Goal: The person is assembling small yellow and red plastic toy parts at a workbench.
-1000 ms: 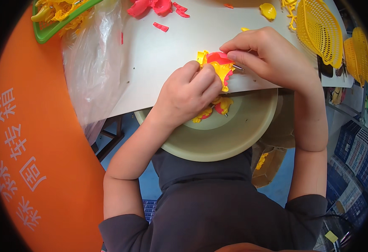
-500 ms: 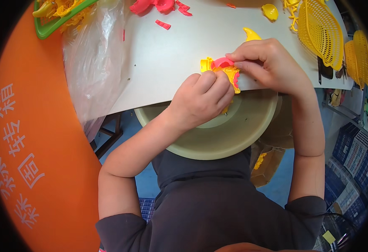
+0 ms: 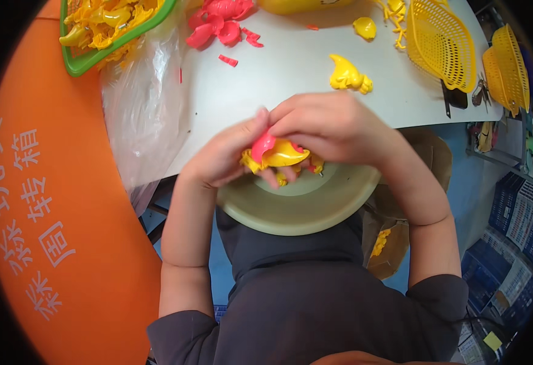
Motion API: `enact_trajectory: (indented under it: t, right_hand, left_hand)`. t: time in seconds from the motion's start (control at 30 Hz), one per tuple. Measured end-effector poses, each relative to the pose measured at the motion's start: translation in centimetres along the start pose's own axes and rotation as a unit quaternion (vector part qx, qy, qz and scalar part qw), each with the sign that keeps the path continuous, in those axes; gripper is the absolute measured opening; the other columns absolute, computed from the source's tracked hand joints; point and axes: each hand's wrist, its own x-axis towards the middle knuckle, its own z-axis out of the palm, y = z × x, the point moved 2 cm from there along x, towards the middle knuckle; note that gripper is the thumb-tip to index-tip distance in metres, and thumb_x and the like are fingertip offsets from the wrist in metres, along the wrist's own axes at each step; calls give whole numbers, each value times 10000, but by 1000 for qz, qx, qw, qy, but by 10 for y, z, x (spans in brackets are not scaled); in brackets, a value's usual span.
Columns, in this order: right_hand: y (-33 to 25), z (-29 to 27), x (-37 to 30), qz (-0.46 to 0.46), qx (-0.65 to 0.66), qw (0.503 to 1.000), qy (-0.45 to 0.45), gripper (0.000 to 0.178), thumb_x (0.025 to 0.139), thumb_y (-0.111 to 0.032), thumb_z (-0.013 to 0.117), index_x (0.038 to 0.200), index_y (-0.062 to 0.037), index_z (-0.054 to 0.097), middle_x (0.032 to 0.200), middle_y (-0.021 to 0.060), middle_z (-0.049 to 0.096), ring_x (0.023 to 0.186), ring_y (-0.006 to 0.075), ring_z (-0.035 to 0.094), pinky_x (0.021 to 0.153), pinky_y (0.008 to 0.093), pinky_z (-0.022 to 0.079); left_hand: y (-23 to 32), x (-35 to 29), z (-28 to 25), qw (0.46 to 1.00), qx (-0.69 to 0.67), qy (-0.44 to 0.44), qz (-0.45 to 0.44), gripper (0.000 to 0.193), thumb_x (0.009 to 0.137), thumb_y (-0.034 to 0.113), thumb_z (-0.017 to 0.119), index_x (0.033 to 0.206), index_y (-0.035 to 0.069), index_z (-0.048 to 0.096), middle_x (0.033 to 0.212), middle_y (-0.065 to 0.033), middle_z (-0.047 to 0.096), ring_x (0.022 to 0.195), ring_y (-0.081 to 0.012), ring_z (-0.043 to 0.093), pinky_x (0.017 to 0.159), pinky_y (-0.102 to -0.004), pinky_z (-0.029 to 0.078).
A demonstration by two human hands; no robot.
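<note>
My left hand (image 3: 220, 155) is closed round the left end of a yellow plastic toy part (image 3: 284, 155), its fingers curled beneath. A curved pink plastic piece (image 3: 262, 146) sits against that part's upper left side. My right hand (image 3: 333, 125) bends over the same part from the right, fingertips pinched at the pink piece; some fingers are hidden or blurred. Both hands are over a pale round basin (image 3: 297, 222), where small yellow bits show below the part. Beyond my right hand, a yellow toy part with a curved point (image 3: 347, 74) lies on the white table (image 3: 291, 67).
Pink pieces (image 3: 222, 21) lie at the back left of the table. A green basket (image 3: 74, 64) full of yellow parts stands beside a clear plastic bag (image 3: 147, 109). Yellow perforated baskets (image 3: 443, 48) stand at right. A cardboard box (image 3: 394, 261) is below, an orange surface (image 3: 77, 182) at left.
Both hands have drawn nearer to me and left with the toy part, from the table's edge to over the basin. My left hand has turned to cup it. The view has shifted.
</note>
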Motion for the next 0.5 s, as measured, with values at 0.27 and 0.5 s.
enact_trajectory:
  t: [0.27, 0.5]
  right_hand:
    - [-102, 0, 13, -145, 599, 775, 140, 257, 988, -95, 539, 927, 114, 676, 1034, 300, 670, 873, 414, 679, 776, 444, 567]
    - [-104, -20, 7, -44, 731, 663, -153, 237, 980, -125, 556, 1102, 33, 684, 1163, 229, 665, 988, 401, 667, 986, 609, 428]
  left_hand:
    - [-10, -3, -2, 983, -147, 2, 112, 574, 1082, 384, 259, 1466, -34, 336, 1284, -283, 540, 956, -305, 687, 685, -328, 606]
    - [-3, -8, 8, 970, -87, 116, 197, 534, 1074, 300, 346, 1513, 4, 273, 1380, -283, 472, 1141, -344, 625, 845, -389, 605]
